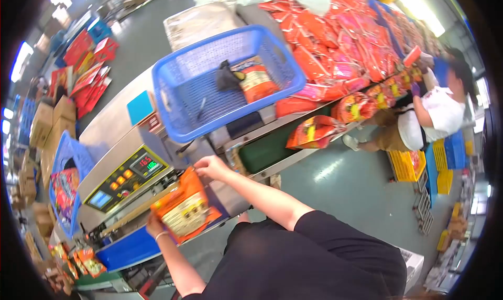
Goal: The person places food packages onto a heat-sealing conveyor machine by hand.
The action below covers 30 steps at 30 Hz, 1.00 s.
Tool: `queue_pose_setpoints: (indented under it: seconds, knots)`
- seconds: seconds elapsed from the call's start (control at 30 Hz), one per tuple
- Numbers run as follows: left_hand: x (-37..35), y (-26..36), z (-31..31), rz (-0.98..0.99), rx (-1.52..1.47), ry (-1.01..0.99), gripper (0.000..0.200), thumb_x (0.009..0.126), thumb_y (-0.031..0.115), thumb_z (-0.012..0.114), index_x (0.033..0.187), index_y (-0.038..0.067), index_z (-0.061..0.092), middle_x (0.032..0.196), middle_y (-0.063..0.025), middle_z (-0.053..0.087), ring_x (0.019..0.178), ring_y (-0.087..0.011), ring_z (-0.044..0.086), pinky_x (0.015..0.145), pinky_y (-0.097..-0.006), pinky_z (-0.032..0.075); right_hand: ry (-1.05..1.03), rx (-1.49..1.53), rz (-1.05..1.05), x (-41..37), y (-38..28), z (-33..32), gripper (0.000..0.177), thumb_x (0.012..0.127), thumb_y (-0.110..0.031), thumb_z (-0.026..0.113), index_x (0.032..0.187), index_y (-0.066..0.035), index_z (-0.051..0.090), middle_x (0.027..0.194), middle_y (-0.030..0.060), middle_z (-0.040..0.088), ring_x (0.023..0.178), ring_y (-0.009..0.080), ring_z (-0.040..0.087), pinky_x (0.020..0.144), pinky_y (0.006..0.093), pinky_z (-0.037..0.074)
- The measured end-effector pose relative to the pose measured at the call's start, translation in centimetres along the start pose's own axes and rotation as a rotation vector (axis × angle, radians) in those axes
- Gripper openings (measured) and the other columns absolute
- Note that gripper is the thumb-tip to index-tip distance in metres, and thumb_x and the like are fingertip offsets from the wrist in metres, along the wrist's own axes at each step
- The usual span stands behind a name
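An orange printed bag (184, 210) lies in front of a metal sealing machine (131, 171) with lit red and green digits. My right hand (212, 168) pinches the bag's upper right corner. At the bag's lower left edge, my left hand (154, 224) has its fingers closed on it, partly hidden behind the bag. Beyond the machine stands a blue plastic basket (230, 111), holding another orange bag (257, 80) and a dark crumpled item (229, 77).
A green conveyor belt (267, 152) carries orange bags (314, 132) at the right. Behind it is a large heap of red-orange bags (340, 43). A person in white (440, 111) stands by the conveyor. Another blue basket (70, 153) is at the left.
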<state>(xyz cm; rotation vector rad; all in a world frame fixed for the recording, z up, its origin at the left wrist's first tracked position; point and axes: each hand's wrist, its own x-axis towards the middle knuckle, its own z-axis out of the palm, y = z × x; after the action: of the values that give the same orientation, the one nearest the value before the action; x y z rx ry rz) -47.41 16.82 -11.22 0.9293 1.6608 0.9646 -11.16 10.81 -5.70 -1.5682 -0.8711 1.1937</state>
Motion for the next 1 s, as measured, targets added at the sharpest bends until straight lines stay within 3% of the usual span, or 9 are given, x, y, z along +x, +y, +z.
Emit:
queue_pose_setpoints:
  seconds: [0.1,0.27,0.3,0.4,0.53,0.63,0.73,0.77,1.0]
  knots:
    - [-3.4,4.6,1.7,0.439,0.118,0.461,0.013,0.089,0.014,0.058,0.093,0.001,0.058,0.086,-0.0077,0.06,0.078,-0.0158,0.055,0.072,-0.0295,0.047,0.128,-0.038,-0.288,-3.5,-3.6,-7.0,0.019,0.081,-0.007,0.061,0.099,-0.006,0.066,0.095,0.0086,0.068,0.081,0.0173,0.065,0.075,0.029,0.051]
    - [-21.6,13.0,23.1,0.606,0.093,-0.531,0.023,0.081,0.016,0.066,0.101,0.004,0.061,0.099,-0.0086,0.06,0.09,-0.0188,0.057,0.081,-0.0307,0.045,0.85,-0.582,-0.292,-14.3,-4.8,-30.0,0.035,0.07,0.006,0.047,0.096,-0.006,0.068,0.095,0.0143,0.065,0.089,0.0284,0.062,0.083,0.0344,0.048]
    - [-23.2,10.6,27.3,0.464,0.087,-0.753,0.033,0.076,0.016,0.07,0.105,0.004,0.06,0.102,-0.0091,0.06,0.094,-0.0216,0.058,0.083,-0.0325,0.045,0.819,-0.787,-0.076,-16.3,-3.1,-34.4,0.037,0.074,0.01,0.048,0.101,-0.007,0.067,0.101,0.0099,0.066,0.097,0.0219,0.061,0.087,0.0315,0.046]
    - [-27.3,9.0,35.5,1.038,0.362,-0.929,0.043,0.069,0.011,0.073,0.109,0.008,0.056,0.101,-0.0094,0.059,0.095,-0.0258,0.057,0.078,-0.0323,0.047,0.485,-0.663,0.11,-18.9,-2.2,-38.7,0.032,0.073,0.006,0.058,0.101,-0.007,0.067,0.108,0.0093,0.064,0.106,0.0205,0.058,0.091,0.0307,0.044]
    - [-27.2,7.3,37.4,0.876,0.204,-0.929,0.009,0.068,0.003,0.066,0.075,0.004,0.061,0.089,-0.0064,0.066,0.085,-0.025,0.061,0.076,-0.0326,0.048,0.224,-0.369,-0.077,-18.1,0.7,-38.7,0.021,0.077,-0.001,0.064,0.097,-0.006,0.067,0.111,0.0079,0.063,0.11,0.022,0.055,0.096,0.0325,0.041]
    - [-26.0,10.2,32.2,0.823,0.052,-1.023,0.015,0.068,-0.007,0.062,0.08,0.002,0.062,0.101,-0.0131,0.065,0.099,-0.0244,0.061,0.084,-0.0342,0.049,0.245,-0.171,-0.214,-18.9,-5.0,-34.6,0.012,0.078,0.001,0.064,0.089,-0.003,0.065,0.105,0.0073,0.064,0.103,0.0214,0.059,0.095,0.034,0.042]
    - [-26.0,13.7,25.0,0.24,-0.348,-1.063,0.019,0.077,-0.014,0.051,0.088,-0.002,0.06,0.109,-0.0248,0.059,0.104,-0.0302,0.059,0.09,-0.0394,0.049,0.1,0.069,-0.511,-18.3,-9.4,-30.2,0.013,0.08,0.005,0.06,0.088,-0.004,0.056,0.086,0.0068,0.061,0.095,0.0196,0.06,0.09,0.0362,0.045]
    - [-25.4,14.6,23.2,0.41,-0.355,-0.986,0.014,0.08,-0.009,0.052,0.09,-0.003,0.06,0.105,-0.0239,0.061,0.1,-0.0294,0.061,0.089,-0.0382,0.049,0.093,0.221,-0.442,-17.6,-10.2,-28.4,0.011,0.082,0.004,0.059,0.088,-0.004,0.054,0.08,0.0049,0.06,0.085,0.0151,0.061,0.08,0.0293,0.048]
    - [-14.9,8.8,16.7,-0.301,-0.399,-0.353,0.014,0.078,0.006,0.066,0.089,0.0,0.063,0.078,-0.0045,0.063,0.064,-0.0113,0.055,0.059,-0.0225,0.042,0.326,-0.078,-0.086,-4.9,-2.4,-16.4,0.015,0.083,-0.007,0.064,0.077,0.0,0.052,0.067,0.0001,0.056,0.064,0.005,0.049,0.058,0.0221,0.042]
